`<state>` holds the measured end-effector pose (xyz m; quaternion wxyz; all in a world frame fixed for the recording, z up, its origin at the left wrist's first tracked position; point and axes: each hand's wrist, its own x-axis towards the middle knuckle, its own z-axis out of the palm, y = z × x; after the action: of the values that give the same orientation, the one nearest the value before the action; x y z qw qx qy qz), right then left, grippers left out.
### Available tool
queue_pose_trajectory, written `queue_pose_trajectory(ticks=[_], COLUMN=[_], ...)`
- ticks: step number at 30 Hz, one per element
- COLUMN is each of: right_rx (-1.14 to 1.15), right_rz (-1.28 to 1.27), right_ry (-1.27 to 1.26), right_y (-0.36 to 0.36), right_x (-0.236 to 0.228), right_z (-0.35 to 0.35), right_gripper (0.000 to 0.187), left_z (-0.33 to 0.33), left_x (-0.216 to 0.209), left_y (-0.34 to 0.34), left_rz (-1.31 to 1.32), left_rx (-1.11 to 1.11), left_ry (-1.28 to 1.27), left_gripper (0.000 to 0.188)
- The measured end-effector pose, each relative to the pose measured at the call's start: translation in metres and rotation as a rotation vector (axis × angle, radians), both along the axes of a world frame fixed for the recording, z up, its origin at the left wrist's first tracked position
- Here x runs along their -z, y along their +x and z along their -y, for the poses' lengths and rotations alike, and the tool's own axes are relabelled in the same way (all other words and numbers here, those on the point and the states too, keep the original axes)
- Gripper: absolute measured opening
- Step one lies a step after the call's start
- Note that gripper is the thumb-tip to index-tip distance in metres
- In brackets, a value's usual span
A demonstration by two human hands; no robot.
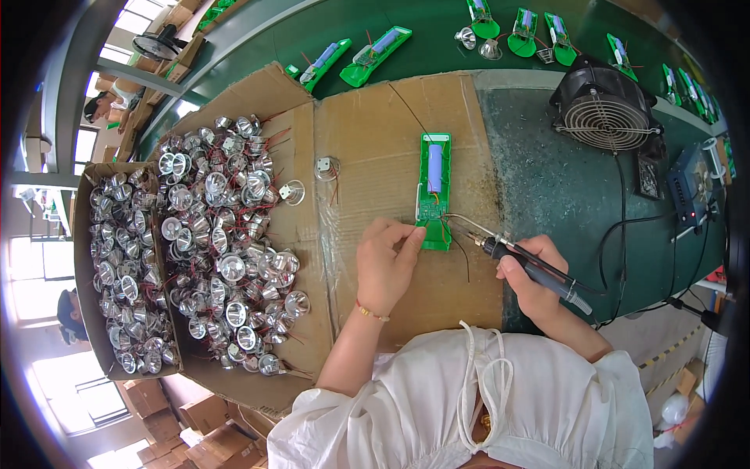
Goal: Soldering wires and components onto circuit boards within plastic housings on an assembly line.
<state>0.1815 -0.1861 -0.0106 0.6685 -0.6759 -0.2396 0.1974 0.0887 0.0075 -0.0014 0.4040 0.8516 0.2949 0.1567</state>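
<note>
A green plastic lamp housing lies upright in my view on the cardboard, with a purple cylindrical battery in its upper half and a small circuit board with thin wires below it. My left hand is closed, thumb and fingertips pinched at the housing's lower left edge; what is between them is hidden. In my right hand I grip a soldering iron with a thin metal tube alongside. Its tip points left and meets the board's right side. A dark wire trails below the tip.
Left, a cardboard box holds many silvery reflector cups with red wires. One loose cup lies beside it. A black fan and a blue soldering station stand right, joined by cables. More green housings line the far bench.
</note>
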Motion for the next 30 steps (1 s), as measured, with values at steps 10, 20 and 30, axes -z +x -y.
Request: queue_pose_trajectory(ticks=[10,20,30], right_rx=[-0.009,0.051,0.044], right_rz=[-0.016,-0.059,-0.077], right_ry=[-0.031,-0.019,0.037], right_y=[0.002,0.001,0.002], right_x=[-0.001,0.002,0.000], right_z=[-0.007,-0.011,-0.009], right_gripper=[0.012,0.014,0.013], left_z=[-0.003,-0.003,-0.002], left_x=[0.007,0.009,0.010], left_y=[0.008,0.011,0.011], left_rz=[0.023,0.049,0.071], left_rx=[0.019,0.005,0.013], left_ry=[0.001,-0.014,0.034], left_gripper=[0.013,0.013,0.013])
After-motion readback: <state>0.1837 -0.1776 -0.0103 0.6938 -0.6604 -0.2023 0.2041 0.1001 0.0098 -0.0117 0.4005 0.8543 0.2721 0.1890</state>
